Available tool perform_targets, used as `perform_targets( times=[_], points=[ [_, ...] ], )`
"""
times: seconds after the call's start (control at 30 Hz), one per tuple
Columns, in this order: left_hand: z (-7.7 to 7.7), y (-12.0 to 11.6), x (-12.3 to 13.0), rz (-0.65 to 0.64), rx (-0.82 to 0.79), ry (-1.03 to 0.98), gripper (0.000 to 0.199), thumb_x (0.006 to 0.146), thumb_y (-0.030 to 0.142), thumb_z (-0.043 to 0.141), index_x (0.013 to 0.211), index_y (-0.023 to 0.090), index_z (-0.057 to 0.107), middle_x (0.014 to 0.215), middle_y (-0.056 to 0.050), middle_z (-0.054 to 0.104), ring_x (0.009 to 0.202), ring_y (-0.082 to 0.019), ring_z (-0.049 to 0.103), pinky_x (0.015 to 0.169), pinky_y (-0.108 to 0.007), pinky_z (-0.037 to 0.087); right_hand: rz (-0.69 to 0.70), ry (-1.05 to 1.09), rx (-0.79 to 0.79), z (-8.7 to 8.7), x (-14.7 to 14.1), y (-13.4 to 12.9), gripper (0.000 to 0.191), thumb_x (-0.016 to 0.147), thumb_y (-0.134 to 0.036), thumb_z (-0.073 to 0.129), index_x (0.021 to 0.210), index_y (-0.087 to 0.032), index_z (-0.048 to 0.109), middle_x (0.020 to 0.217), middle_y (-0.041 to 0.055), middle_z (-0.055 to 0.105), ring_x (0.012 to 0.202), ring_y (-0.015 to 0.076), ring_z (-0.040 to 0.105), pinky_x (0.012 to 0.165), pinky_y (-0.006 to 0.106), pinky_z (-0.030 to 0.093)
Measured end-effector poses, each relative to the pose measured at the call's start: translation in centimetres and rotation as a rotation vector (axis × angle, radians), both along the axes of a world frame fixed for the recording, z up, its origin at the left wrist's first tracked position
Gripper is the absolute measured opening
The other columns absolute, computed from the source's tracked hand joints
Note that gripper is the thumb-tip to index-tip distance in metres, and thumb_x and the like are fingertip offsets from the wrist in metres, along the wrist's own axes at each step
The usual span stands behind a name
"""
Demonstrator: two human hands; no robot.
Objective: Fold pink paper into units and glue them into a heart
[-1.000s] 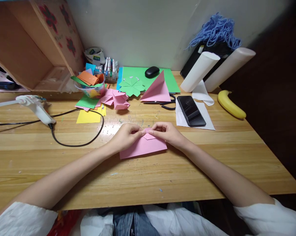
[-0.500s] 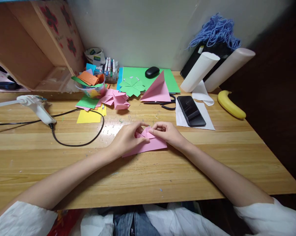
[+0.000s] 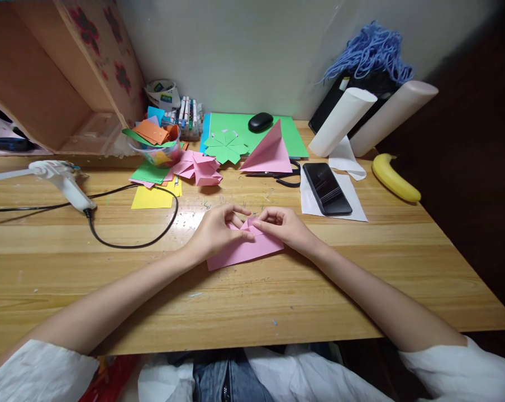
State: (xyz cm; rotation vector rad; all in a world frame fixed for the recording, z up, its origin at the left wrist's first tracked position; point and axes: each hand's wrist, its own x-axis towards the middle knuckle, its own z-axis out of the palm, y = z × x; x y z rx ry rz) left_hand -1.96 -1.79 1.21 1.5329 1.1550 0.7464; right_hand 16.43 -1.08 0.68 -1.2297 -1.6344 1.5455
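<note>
A sheet of pink paper lies on the table in front of me, with a raised fold along its far edge. My left hand holds the paper from the left, its thumb on the near side and its fingers curled behind. From the right, my right hand pinches the small pointed fold between thumb and forefinger. The fingertips of both hands are close together, and they partly hide the fold. Beyond them stands a pink paper cone shape, and a folded pink paper piece sits left of it.
Black-handled scissors, a phone on white paper and a banana lie to the right. A white glue gun with a looping black cable is at left, near a tub of paper scraps. Farther back is a mouse.
The pink paper has turned slightly, its near left corner showing more below my left hand. My fingers have shifted a little at the fold.
</note>
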Motion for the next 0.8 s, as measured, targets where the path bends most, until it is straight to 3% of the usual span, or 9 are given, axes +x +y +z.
perform_targets(
  times=[0.23, 0.6, 0.8],
  points=[
    [0.6, 0.3, 0.0, 0.012, -0.176, -0.055, 0.048, 0.053, 0.026, 0.077, 0.094, 0.012, 0.057, 0.056, 0.003, 0.058, 0.058, -0.011, 0.057, 0.058, -0.023, 0.046, 0.04, -0.045, 0.051, 0.5, -0.1, -0.2, 0.025, 0.071, -0.04, 0.059, 0.074, -0.016, 0.059, 0.072, 0.0018, 0.06, 0.065, 0.012, 0.052, 0.057, 0.024, 0.038],
    [0.8, 0.2, -0.2, -0.013, -0.173, -0.072, 0.036, 0.063, 0.034, 0.069, 0.092, 0.013, 0.062, 0.062, 0.0, 0.061, 0.059, -0.011, 0.056, 0.057, -0.022, 0.044, 0.042, -0.153, 0.103, 0.9, -0.1, -0.5, 0.027, 0.066, -0.042, 0.062, 0.07, -0.016, 0.057, 0.067, -0.0003, 0.053, 0.063, 0.0119, 0.047, 0.055, 0.023, 0.035],
    [1.0, 0.3, -0.2, -0.002, -0.239, 0.019, 0.024, 0.065, 0.036, 0.067, 0.069, 0.013, 0.063, 0.057, 0.0, 0.058, 0.049, -0.008, 0.047, 0.046, -0.02, 0.033, 0.034, -0.175, 0.095, 0.7, 0.0, -0.2, 0.027, 0.066, -0.042, 0.062, 0.07, -0.016, 0.058, 0.068, 0.0004, 0.054, 0.065, 0.0129, 0.048, 0.057, 0.023, 0.036]
  ],
)
